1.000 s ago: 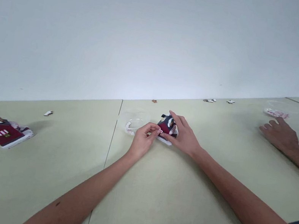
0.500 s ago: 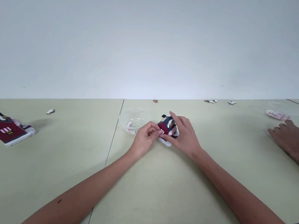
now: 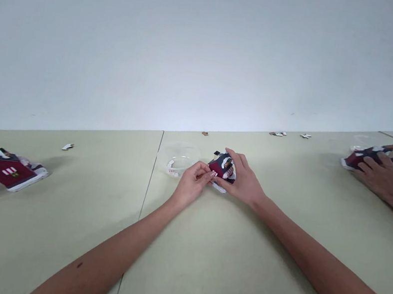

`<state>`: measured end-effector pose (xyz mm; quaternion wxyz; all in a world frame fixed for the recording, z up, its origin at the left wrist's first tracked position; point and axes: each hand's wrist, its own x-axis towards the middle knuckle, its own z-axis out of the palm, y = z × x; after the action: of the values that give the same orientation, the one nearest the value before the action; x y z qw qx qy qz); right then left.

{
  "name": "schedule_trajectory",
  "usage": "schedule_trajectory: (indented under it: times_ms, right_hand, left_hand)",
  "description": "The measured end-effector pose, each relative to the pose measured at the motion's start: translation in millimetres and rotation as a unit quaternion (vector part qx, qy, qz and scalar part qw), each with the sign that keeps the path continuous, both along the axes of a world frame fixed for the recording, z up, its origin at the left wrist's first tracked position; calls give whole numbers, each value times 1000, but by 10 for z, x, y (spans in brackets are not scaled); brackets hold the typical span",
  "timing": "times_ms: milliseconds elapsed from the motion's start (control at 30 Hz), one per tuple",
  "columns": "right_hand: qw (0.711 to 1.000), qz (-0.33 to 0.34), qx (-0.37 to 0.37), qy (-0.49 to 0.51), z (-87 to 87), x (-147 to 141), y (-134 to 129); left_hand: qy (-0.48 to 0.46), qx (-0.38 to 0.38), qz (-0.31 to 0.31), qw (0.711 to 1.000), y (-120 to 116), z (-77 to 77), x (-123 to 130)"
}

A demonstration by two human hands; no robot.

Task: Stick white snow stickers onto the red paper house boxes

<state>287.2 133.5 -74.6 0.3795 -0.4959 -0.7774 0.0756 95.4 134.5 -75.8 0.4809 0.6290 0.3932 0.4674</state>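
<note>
House model (image 3: 217,168) on pale table (image 3: 53,223), white wall (image 3: 213,53) behind.

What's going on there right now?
A person's right hand holds a small maroon-and-navy model house on the table, while the left hand has its fingertips at the house's edge. A clear dish sits just beyond. Farther right, a co-worker's hands grip a similar house; another house lies at far left.
</note>
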Motion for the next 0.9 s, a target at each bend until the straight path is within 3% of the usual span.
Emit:
schedule_trajectory:
  times_ms: [567, 900]
  right_hand:
    - [1000, 13, 6, 17, 14, -15, -4]
    - [985, 92, 62, 134, -113, 68, 88]
  left_hand:
    - [24, -21, -17, 999, 0, 15, 9]
    - [50, 77, 31, 995, -82, 25, 2]
